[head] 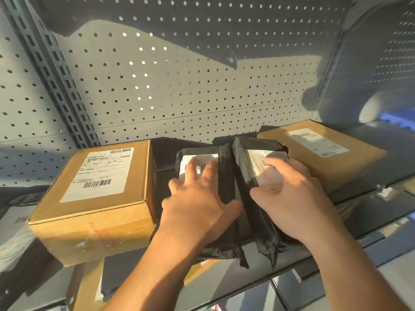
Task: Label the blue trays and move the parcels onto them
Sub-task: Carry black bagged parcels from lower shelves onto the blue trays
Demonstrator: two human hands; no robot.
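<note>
Two black plastic-wrapped parcels lie side by side on a grey metal shelf (pixel 350 254), each with a white barcode label on top. My left hand (pixel 197 198) lies flat on the left black parcel (pixel 224 173), fingers spread over its label. My right hand (pixel 292 194) grips the right black parcel (pixel 253 160), thumb on its inner edge, fingers across its label. No blue tray is in view.
A cardboard box (pixel 96 198) with a shipping label stands left of the black parcels. Another labelled cardboard box (pixel 325 153) sits at the right rear. A grey pegboard wall (pixel 179 86) backs the shelf. More parcels show on lower shelves (pixel 381 221).
</note>
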